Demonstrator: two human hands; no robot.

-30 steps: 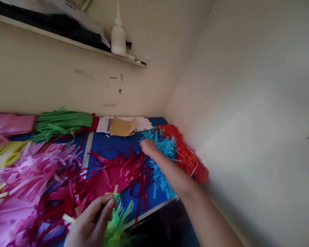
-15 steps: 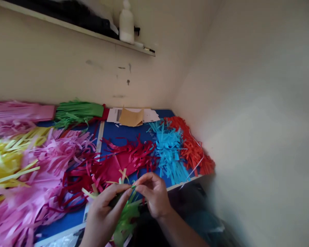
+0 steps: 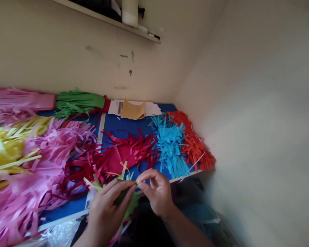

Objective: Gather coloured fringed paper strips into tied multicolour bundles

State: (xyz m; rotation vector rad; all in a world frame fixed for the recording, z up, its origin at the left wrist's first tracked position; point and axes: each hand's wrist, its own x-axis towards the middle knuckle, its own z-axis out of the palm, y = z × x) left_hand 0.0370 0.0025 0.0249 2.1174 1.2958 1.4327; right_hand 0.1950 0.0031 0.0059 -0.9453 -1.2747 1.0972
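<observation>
Near the table's front edge, my left hand [image 3: 110, 202] pinches a bit of light green tissue paper fringe [image 3: 132, 206] between thumb and forefinger. My right hand [image 3: 156, 192] is closed on the same green piece, its thumb and fingertips meeting the left ones. The rest of the green fringe hangs below, partly hidden behind my left hand. Pale yellow strips [image 3: 124, 168] stick up just beyond my fingers. Behind them lies a crimson fringed paper piece [image 3: 118, 159], with a light blue fringe [image 3: 171, 139] to its right.
Pink fringes [image 3: 48, 171], yellow strips [image 3: 7, 147] and a green bundle [image 3: 79, 102] cover the left side of the blue table [image 3: 115, 127]. Orange fringe [image 3: 187, 137] with white string lies by the right wall. White and tan card pieces [image 3: 132, 109] rest at the back. A shelf [image 3: 105, 19] overhangs.
The view has tipped down slightly, so the table sits higher in frame. Both hands stay together at the green paper, and my left fingers have closed in nearer the right ones.
</observation>
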